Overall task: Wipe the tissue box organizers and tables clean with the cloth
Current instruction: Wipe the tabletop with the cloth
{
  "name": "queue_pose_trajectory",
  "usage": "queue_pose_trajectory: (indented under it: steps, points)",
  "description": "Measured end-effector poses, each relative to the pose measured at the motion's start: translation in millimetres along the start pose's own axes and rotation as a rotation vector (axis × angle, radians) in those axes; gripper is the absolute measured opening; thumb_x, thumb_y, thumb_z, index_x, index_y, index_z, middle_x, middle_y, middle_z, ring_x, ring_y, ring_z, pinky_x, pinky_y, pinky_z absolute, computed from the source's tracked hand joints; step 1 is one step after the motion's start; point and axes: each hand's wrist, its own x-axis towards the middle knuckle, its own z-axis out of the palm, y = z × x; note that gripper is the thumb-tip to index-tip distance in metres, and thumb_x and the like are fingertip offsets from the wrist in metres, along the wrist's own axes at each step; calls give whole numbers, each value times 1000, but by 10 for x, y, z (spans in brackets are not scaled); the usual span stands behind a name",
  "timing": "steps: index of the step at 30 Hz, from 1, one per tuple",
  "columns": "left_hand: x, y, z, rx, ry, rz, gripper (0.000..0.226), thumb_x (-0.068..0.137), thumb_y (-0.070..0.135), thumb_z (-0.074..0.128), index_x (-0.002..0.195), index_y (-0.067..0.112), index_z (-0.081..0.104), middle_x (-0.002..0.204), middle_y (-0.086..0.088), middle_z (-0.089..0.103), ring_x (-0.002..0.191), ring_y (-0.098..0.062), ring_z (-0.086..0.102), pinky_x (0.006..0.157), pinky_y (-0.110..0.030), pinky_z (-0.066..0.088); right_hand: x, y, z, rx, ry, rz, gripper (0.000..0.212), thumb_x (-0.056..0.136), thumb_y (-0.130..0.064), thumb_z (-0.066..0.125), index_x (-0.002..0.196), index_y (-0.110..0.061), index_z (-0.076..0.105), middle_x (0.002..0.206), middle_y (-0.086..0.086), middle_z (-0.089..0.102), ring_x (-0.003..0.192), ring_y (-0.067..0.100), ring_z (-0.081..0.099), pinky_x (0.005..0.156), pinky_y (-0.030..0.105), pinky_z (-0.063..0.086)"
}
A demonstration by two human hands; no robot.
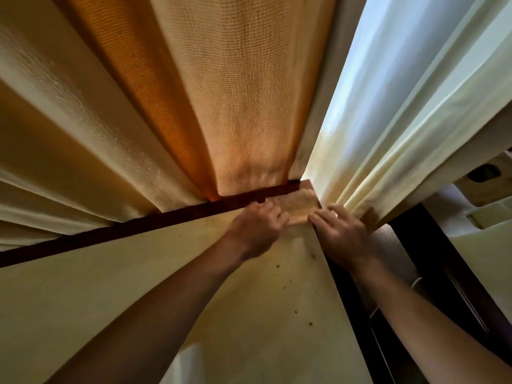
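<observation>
A tan rectangular tissue box organizer (295, 205) sits at the far right corner of the cream table (171, 273), right against the curtains; it is blurred and half covered by my fingers. My left hand (253, 227) grips its left end with curled fingers. My right hand (342, 232) holds its right end at the table's corner, fingers bent over the edge. No cloth shows in the view.
Heavy orange-beige curtains (221, 92) hang along the table's dark wooden back edge (138, 228). A sheer white curtain (401, 106) hangs to the right. Small brown spots (277, 266) mark the tabletop. Dark furniture (432, 267) stands right of the table.
</observation>
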Motion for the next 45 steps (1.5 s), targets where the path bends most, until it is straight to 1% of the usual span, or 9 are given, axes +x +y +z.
queue_pose_trajectory:
  steps: [3, 6, 10, 15, 18, 23, 27, 39, 45]
  points:
    - [-114, 108, 154, -61, -214, 100, 15, 93, 17, 61, 108, 15, 63, 100, -6, 67, 88, -19, 61, 72, -34, 51, -255, -121, -44, 54, -93, -52, 28, 82, -17, 50, 95, -9, 74, 97, 8, 71, 89, 30, 62, 57, 35, 56]
    - [-111, 77, 145, -107, -242, 87, 26, 100, 28, 51, 123, 16, 57, 119, -6, 63, 105, -20, 58, 83, -34, 48, -266, -179, -77, 69, -166, 52, 25, 78, -18, 56, 93, -11, 74, 98, 7, 69, 96, 30, 58, 66, 37, 55]
    - [-266, -158, -8, -191, -240, -100, 41, 101, 45, 49, 130, 18, 58, 125, -3, 63, 106, -18, 59, 83, -30, 49, -94, -249, -140, 134, -262, 185, 20, 72, -17, 68, 92, -12, 69, 106, 9, 67, 104, 31, 56, 79, 42, 53]
    - [-928, -587, -105, -238, -281, -476, 38, 102, 46, 45, 128, 21, 57, 125, 2, 59, 111, -16, 55, 90, -32, 49, 191, -458, -36, 181, -341, 277, 37, 96, -31, 46, 124, -10, 59, 133, 15, 57, 119, 36, 56, 90, 50, 51]
    - [-1406, -806, -43, -306, -262, -706, 42, 101, 45, 48, 134, 20, 53, 136, 0, 54, 126, -19, 48, 100, -36, 42, 290, -547, 113, 164, -497, 287, 64, 99, -47, 15, 150, -13, 33, 158, 13, 27, 145, 33, 26, 117, 47, 22]
    - [-2006, -896, 179, -302, -390, -891, 68, 104, 48, 32, 159, 13, 12, 167, -5, 2, 153, -19, -1, 124, -41, 9, 293, -557, 373, 67, -643, 282, 85, 84, -62, -15, 156, -17, -3, 163, 8, -10, 150, 23, -13, 120, 40, -11]
    - [-2239, -842, 359, -299, -555, -996, 77, 104, 52, 21, 156, 9, -15, 163, -7, -26, 150, -19, -22, 123, -47, -6, 276, -617, 431, 64, -617, 328, 83, 86, -62, -13, 155, -17, -9, 162, 7, -16, 148, 21, -18, 119, 39, -13]
    - [-2381, -837, 477, -310, -606, -958, 77, 103, 55, 19, 156, 10, -15, 164, -8, -24, 151, -22, -19, 123, -50, -3, 730, -1905, 714, 201, -593, 184, 78, 88, -56, -13, 154, -15, -11, 160, 13, -20, 147, 26, -21, 120, 44, -12]
    - [-2388, -841, 476, -292, -613, -953, 78, 103, 56, 18, 156, 10, -15, 164, -8, -23, 152, -22, -18, 123, -49, -2, 952, -2554, 847, 251, -606, 27, 64, 101, -49, 11, 156, -17, 0, 161, 17, -17, 148, 30, -19, 120, 46, -11]
